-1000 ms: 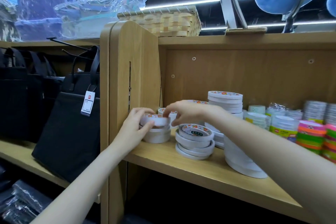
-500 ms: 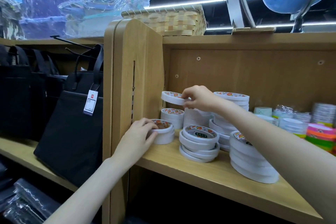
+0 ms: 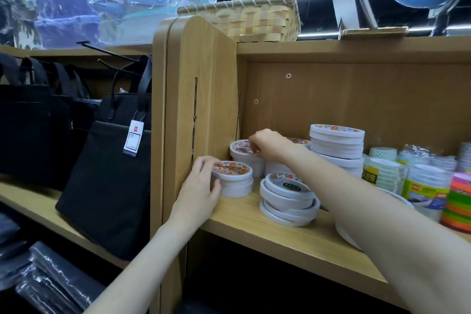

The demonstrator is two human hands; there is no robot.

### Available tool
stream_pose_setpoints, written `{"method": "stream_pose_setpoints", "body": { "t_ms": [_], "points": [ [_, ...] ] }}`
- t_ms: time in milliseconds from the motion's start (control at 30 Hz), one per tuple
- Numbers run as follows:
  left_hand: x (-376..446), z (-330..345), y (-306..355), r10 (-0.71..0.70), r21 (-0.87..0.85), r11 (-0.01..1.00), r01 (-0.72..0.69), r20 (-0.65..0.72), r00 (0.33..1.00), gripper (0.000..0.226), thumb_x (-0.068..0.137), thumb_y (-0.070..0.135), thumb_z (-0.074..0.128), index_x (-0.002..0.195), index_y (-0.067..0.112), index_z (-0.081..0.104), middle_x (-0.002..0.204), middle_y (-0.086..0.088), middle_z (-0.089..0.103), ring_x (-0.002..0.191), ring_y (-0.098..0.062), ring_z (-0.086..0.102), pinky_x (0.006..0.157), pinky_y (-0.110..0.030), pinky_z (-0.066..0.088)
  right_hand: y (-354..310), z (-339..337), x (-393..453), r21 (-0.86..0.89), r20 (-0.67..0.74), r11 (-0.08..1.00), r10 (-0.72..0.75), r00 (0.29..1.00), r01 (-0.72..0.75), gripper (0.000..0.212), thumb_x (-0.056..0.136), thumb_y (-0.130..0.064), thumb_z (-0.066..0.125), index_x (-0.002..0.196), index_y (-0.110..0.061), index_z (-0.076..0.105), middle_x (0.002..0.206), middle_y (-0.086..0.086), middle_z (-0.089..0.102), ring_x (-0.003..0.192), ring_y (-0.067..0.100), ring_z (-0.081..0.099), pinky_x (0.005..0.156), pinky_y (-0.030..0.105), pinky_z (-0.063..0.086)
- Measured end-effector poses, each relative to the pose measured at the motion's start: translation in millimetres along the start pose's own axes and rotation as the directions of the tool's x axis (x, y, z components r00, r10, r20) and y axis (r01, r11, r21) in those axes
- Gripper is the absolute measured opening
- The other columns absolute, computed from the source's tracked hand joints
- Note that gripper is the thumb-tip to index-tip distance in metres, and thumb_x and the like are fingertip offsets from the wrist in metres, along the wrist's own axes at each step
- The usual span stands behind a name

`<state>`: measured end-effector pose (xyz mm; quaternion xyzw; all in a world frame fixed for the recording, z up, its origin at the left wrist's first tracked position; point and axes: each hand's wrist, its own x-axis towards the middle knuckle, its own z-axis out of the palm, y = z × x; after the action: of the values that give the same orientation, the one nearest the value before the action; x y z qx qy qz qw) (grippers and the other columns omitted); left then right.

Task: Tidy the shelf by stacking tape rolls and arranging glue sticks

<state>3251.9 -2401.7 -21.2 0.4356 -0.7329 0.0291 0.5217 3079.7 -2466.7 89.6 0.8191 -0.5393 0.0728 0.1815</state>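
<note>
White tape rolls stand in stacks on the wooden shelf. My left hand grips the short front-left stack by its top roll, beside the shelf's side panel. My right hand reaches deeper in and holds a roll on top of the back-left stack, fingers curled over its rim. A leaning, uneven stack sits in front of my right forearm. A tall stack rises behind it. No glue sticks can be made out.
Wrapped clear tape packs and bright coloured rolls fill the shelf's right side. A black tote bag with a price tag hangs left of the side panel. A woven basket sits on top.
My right hand has lowered the roll it held in the air onto the back-left stack. My left hand has stayed on the front-left stack.
</note>
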Motion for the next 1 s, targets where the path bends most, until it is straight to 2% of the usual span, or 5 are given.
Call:
{"method": "stream_pose_setpoints", "body": {
  "t_ms": [167, 300, 633, 733, 1000],
  "points": [
    [-0.7, 0.2, -0.2, -0.015, -0.042, 0.999, 0.015, -0.004, 1.000, 0.045, 0.084, -0.010, 0.045, 0.124, 0.011, 0.047, 0.128, 0.001, 0.041, 0.106, -0.006, 0.049, 0.091, -0.009, 0.037, 0.7, -10.4, -10.7, 0.168, -0.108, 0.984, -0.046, 0.993, 0.063, 0.025, 0.091, -0.010, 0.051, 0.113, -0.009, 0.062, 0.111, 0.009, 0.061, 0.102, 0.024, 0.057, 0.080, 0.027, 0.043],
    [-1.0, -1.1, 2.4, -0.016, -0.053, 0.998, 0.016, 0.000, 1.000, 0.048, 0.083, -0.012, 0.044, 0.126, 0.010, 0.045, 0.129, -0.001, 0.040, 0.111, -0.013, 0.050, 0.095, -0.017, 0.039, -19.4, -18.0, -33.0, 0.267, 0.129, 0.941, -0.249, 0.960, 0.208, 0.020, 0.083, -0.021, 0.067, 0.102, -0.014, 0.071, 0.099, 0.001, 0.067, 0.084, 0.008, 0.052, 0.066, 0.015, 0.040],
    [2.2, -3.6, 5.4, -0.062, 0.040, 0.998, 0.057, 0.155, 0.986, 0.060, 0.089, 0.011, 0.055, 0.142, 0.019, 0.028, 0.148, 0.005, 0.028, 0.134, -0.010, 0.031, 0.106, -0.021, 0.028, -1.4, -46.1, -45.9, 0.219, 0.004, 0.963, -0.165, 0.986, 0.161, 0.015, 0.081, -0.016, 0.069, 0.094, -0.011, 0.072, 0.080, -0.003, 0.061, 0.076, 0.009, 0.052, 0.058, 0.008, 0.035],
    [5.3, -3.0, 1.9, -0.095, 0.150, 0.987, 0.053, 0.284, 0.954, 0.043, 0.092, 0.023, 0.052, 0.134, 0.021, 0.044, 0.142, 0.004, 0.041, 0.133, -0.008, 0.031, 0.106, -0.028, 0.033, 14.3, -65.0, -59.7, 0.219, -0.001, 0.968, -0.122, 0.993, 0.119, 0.014, 0.080, -0.019, 0.070, 0.093, -0.013, 0.072, 0.073, -0.010, 0.059, 0.067, 0.002, 0.051, 0.054, 0.004, 0.035],
    [12.8, -6.7, 9.7, -0.126, 0.182, 0.981, 0.063, 0.357, 0.926, 0.022, 0.094, 0.021, 0.051, 0.115, 0.016, 0.054, 0.126, -0.001, 0.052, 0.128, -0.012, 0.032, 0.101, -0.030, 0.033, 26.1, -71.6, -110.2, 0.183, 0.377, 0.980, -0.139, 0.916, 0.074, 0.013, 0.079, -0.027, 0.072, 0.088, -0.018, 0.072, 0.083, -0.002, 0.071, 0.076, 0.009, 0.063, 0.074, 0.028, 0.051]
  ]
}}
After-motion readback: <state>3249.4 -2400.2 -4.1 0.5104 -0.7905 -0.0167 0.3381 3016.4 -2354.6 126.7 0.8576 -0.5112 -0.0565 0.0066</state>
